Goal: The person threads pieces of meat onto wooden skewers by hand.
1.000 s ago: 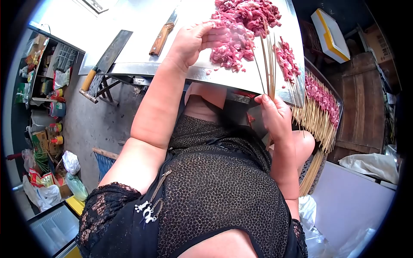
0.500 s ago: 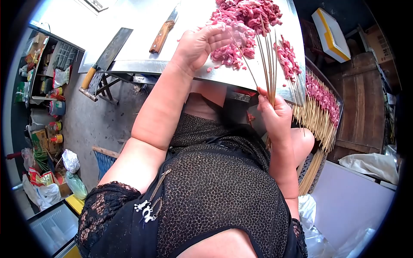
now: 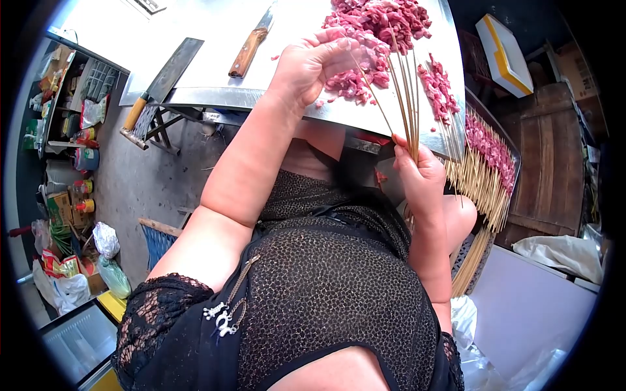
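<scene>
My left hand [image 3: 313,64] is over the near edge of the metal table, thumb and fingers pinched together beside the loose pile of cut red meat [image 3: 385,23]. What the fingertips hold is too small to tell. In my right hand [image 3: 420,174], below the table edge, several thin skewers [image 3: 409,107] are gripped at their lower ends, fanned upward. One of them leans left, its tip by my left fingertips. Right of the fan, meat-threaded skewers [image 3: 438,88] lie on the table.
A cleaver [image 3: 173,72] and a wooden-handled knife [image 3: 249,51] lie on the table [image 3: 215,96]. A tray of many meat skewers [image 3: 489,153] stands at the right, near a white-and-yellow box [image 3: 503,55]. Shelves with goods [image 3: 81,130] are at the far left.
My left hand has moved slightly right and its fingers have drawn together. One skewer has separated from the bunch in my right hand and tilts toward my left hand.
</scene>
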`<state>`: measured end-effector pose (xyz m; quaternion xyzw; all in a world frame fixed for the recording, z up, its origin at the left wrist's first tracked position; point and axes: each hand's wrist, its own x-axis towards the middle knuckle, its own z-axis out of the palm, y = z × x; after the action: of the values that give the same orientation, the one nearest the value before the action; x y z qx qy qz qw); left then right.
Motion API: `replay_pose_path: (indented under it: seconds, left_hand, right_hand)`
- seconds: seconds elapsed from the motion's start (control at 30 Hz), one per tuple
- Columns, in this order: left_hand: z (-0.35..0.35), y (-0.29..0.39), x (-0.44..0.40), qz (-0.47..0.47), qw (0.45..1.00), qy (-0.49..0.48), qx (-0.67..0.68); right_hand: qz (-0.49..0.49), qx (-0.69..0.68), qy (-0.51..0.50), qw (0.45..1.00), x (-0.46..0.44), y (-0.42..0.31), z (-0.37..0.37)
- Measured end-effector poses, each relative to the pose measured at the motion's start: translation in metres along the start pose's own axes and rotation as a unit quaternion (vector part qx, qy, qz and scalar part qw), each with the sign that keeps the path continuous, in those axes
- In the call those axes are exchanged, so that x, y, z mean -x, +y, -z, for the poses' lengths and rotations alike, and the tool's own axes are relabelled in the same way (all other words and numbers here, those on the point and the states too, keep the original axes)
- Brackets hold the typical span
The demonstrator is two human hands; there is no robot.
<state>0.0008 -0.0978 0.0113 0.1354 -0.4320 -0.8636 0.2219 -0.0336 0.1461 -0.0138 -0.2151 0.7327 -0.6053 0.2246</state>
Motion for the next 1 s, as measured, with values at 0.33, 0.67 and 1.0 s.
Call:
replay_pose_path:
  seconds: [0.33,0.67,1.0]
  left_hand:
    - [-0.001,-0.005,0.002,0.009,1.000,0.000,-0.017]
    - [-0.006,-0.007,0.004,0.038,0.997,-0.060,-0.031]
    - [-0.004,-0.014,0.008,0.059,0.996,-0.059,0.016]
  right_hand:
    - [0.054,-0.007,0.012,0.998,-0.001,0.019,-0.010]
    - [-0.070,-0.202,-0.035,0.976,-0.004,0.019,-0.010]
    - [-0.021,-0.087,-0.014,0.996,0.000,0.023,0.001]
